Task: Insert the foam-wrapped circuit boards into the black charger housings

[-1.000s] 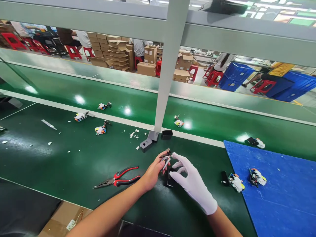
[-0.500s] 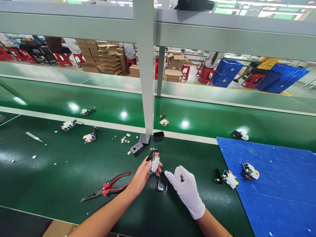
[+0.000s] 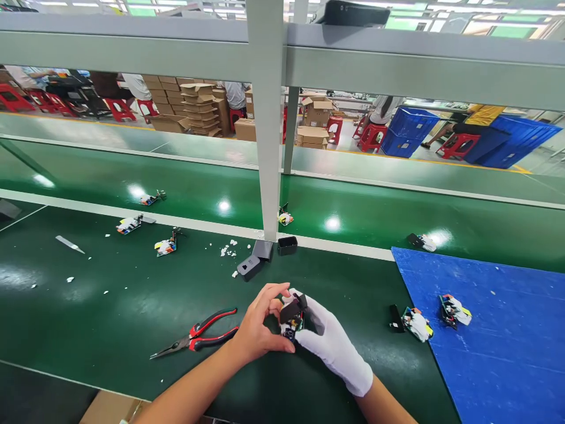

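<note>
My bare left hand (image 3: 256, 324) and my white-gloved right hand (image 3: 335, 341) meet around a small circuit board (image 3: 292, 325) with a black plastic piece on its upper side. The left thumb is at its near end and the left fingers curl over its far end. Gloved fingers close on it from the right. The small dark casing seen earlier is hidden by the hands and board. Left of my left hand lie long-nose pliers (image 3: 194, 337) with red and black handles. Beyond the hands rest an open grey casing (image 3: 249, 267) and a black box-shaped cover (image 3: 288, 245).
More circuit boards (image 3: 166, 246) lie at left, on the green belt (image 3: 212, 203) and by the blue sheet (image 3: 494, 353) at right. A thin blade-like tool (image 3: 69, 244) and white crumbs (image 3: 228, 248) are scattered about. A grey post (image 3: 268, 147) rises behind. People sit beyond.
The left hand has turned and brought the circuit board down to where the dark casing lay. My right hand has closed in on it. Boards on the belt have shifted left.
</note>
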Motion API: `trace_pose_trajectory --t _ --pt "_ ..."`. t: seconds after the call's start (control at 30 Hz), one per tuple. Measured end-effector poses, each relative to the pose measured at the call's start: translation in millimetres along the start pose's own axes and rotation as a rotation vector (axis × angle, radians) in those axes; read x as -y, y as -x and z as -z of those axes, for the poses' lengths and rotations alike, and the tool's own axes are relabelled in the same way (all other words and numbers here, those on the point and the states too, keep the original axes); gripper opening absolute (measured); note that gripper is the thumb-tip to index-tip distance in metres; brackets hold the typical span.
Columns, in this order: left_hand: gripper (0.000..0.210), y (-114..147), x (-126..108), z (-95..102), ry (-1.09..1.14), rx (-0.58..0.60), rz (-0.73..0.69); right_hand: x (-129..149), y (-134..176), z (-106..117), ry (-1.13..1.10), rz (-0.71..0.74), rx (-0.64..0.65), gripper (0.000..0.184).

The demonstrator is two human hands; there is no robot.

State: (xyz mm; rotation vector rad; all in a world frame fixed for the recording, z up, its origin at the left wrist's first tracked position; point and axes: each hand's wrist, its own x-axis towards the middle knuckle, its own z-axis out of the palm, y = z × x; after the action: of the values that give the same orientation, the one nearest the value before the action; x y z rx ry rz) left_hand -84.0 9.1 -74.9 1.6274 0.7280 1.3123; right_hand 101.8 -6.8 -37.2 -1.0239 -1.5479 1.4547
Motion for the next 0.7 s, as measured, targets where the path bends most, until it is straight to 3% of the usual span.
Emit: trace_pose_trajectory --t 0.17,0.27,0.33,0.47,0.57,0.7 --pt "0.093 3 2 0.4 -0.171 0.034 -0.103 3 2 -1 -0.11 -0.035 -0.032 0.065" --pt "0.093 3 1 0.4 -0.242 -0.02 -0.093 2 -1 4 -0.254 -0.015 -0.184 0.061" --pt "0.097 2 -2 0.8 -0.315 0.004 -0.035 2 -6 12 -0.377 0.015 -0.342 0.059" --pt "0.101 0 -8 -0.3 -0.417 0.263 0.216 2 -20 34 -0.606 0.07 -0.611 0.053" --pt "0.096 0 -8 -1.4 -0.419 0.345 0.326 2 -26 44 -0.753 0.016 -0.644 0.052" --pt "0.075 -6 -11 -2.5 -0.393 0.293 0.407 3 -26 42 -0.795 -0.1 -0.579 0.048"
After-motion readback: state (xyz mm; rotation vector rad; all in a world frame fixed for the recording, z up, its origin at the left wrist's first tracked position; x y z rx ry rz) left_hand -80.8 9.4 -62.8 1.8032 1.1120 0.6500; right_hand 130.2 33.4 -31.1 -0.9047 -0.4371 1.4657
